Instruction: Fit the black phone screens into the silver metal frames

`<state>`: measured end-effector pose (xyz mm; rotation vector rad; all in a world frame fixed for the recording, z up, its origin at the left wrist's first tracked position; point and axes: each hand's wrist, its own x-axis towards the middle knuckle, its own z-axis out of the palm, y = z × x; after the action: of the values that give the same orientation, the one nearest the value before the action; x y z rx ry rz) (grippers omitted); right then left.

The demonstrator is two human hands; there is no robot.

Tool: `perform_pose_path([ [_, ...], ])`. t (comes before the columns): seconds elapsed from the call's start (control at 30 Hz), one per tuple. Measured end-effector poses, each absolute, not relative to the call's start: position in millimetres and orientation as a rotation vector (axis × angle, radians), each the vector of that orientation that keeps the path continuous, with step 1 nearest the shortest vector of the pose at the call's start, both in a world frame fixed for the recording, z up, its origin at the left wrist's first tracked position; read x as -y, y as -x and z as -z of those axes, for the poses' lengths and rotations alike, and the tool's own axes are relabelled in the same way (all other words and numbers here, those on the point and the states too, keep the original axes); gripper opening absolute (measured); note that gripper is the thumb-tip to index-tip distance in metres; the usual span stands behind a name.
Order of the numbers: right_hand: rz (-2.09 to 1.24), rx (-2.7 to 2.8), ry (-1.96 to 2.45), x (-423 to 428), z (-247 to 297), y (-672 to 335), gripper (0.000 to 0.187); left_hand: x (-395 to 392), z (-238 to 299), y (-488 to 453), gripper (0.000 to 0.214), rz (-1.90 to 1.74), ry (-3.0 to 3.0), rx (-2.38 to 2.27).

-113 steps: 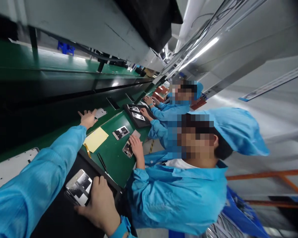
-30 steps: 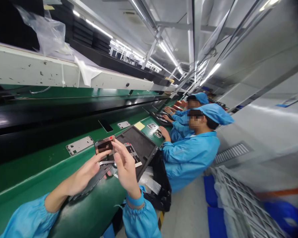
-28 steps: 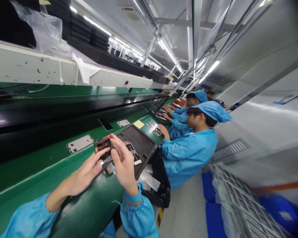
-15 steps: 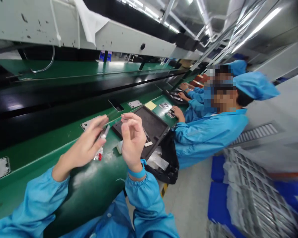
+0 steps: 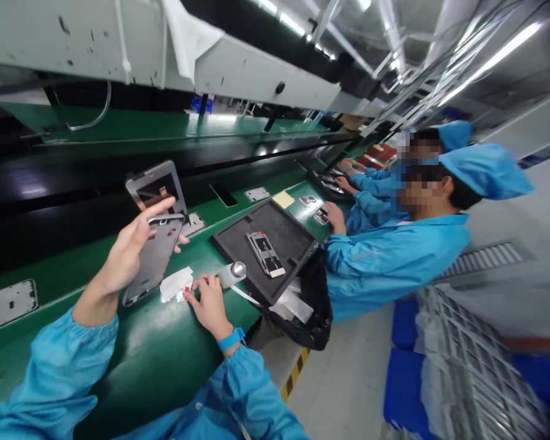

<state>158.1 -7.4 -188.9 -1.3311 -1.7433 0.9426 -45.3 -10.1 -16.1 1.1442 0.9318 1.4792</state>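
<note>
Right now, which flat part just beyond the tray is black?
The black panel: its dark face sets it apart from the pale plate on its right and the pale frame left of it, partly behind the held parts.

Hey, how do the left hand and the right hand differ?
The left hand is raised, holding a grey phone frame; the right hand is lower, at a red piece on white paper. The right hand has a blue wristband; none shows on the left hand. Both are bare, with blue sleeves.

White frame (image 5: pixel 9 305) cropped at left edge, red bit (image 5: pixel 186 292) too small to identify
</note>
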Motion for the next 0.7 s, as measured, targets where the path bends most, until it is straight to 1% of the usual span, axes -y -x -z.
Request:
perform_pose_path([
  [0.1,-0.968,1.645,1.236,2.1,164.0,-163.6,0.055,18.0,11.2,42.9,0.082,-1.289,-0.989,-0.777],
  [0.13,-1.026,1.597,1.175,0.8,152.2,-164.9,0.062,20.6,10.4,41.1,0.081,-1.214,-0.932,-0.715],
  [0.2,-1.281,1.475,0.991,0.0,125.3,-166.1,0.073,24.3,11.1,35.9,0.082,-1.089,-0.851,-0.609],
  [0.27,-1.589,1.309,0.775,1.5,98.7,-165.5,0.073,25.6,14.3,29.8,0.085,-1.015,-0.819,-0.535],
  [0.33,-1.749,1.187,0.658,4.0,78.0,-164.1,0.066,25.8,18.0,24.1,0.086,-0.980,-0.818,-0.481],
  [0.37,-1.759,1.158,0.653,5.4,71.0,-163.5,0.065,26.2,19.1,21.9,0.085,-0.976,-0.815,-0.462],
  [0.43,-1.696,1.156,0.701,9.3,64.2,-163.5,0.069,28.3,18.6,19.1,0.084,-0.996,-0.778,-0.434],
  [0.57,-1.523,1.235,0.773,26.5,73.1,-174.1,0.079,36.1,8.1,17.0,0.089,-1.070,-0.655,-0.391],
  [0.63,-1.466,1.275,0.764,38.0,82.9,-185.7,0.077,37.1,2.6,15.2,0.088,-1.143,-0.634,-0.392],
  [0.7,-1.383,1.374,0.765,46.6,90.7,-199.2,0.070,33.2,0.5,12.5,0.080,-1.292,-0.629,-0.431],
])
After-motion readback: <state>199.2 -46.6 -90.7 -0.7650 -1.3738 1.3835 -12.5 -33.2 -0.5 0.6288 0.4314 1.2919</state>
